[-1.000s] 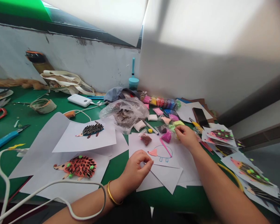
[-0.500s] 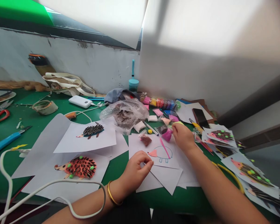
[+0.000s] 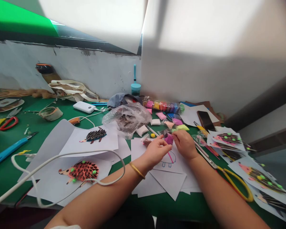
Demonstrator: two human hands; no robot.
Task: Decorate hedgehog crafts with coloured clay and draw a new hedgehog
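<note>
My right hand (image 3: 185, 144) has its fingertips pinched on the edge of a small bag of purple clay (image 3: 168, 138). From the left, my left hand (image 3: 157, 150) reaches to the same bag, thumb and fingers apart; whether it touches the bag is unclear. Under my hands lies a white sheet (image 3: 165, 172) with a blue-outlined hedgehog drawing (image 3: 167, 163). A pink clay strip (image 3: 171, 158) crosses the outline. My left hand covers the drawing's head and most of a bag of brown clay (image 3: 146, 142).
A plastic bag of sunflower seeds (image 3: 126, 122) and several clay packets (image 3: 160, 115) lie behind. Yellow-handled scissors (image 3: 238, 184) rest beside my right forearm. Finished hedgehog pictures lie left (image 3: 83, 171) and right (image 3: 262, 178). A white cable (image 3: 69, 152) loops over my left side.
My left hand has moved up and right from the lower sheet to the purple bag. My right hand has shifted slightly down and left onto the bag's edge.
</note>
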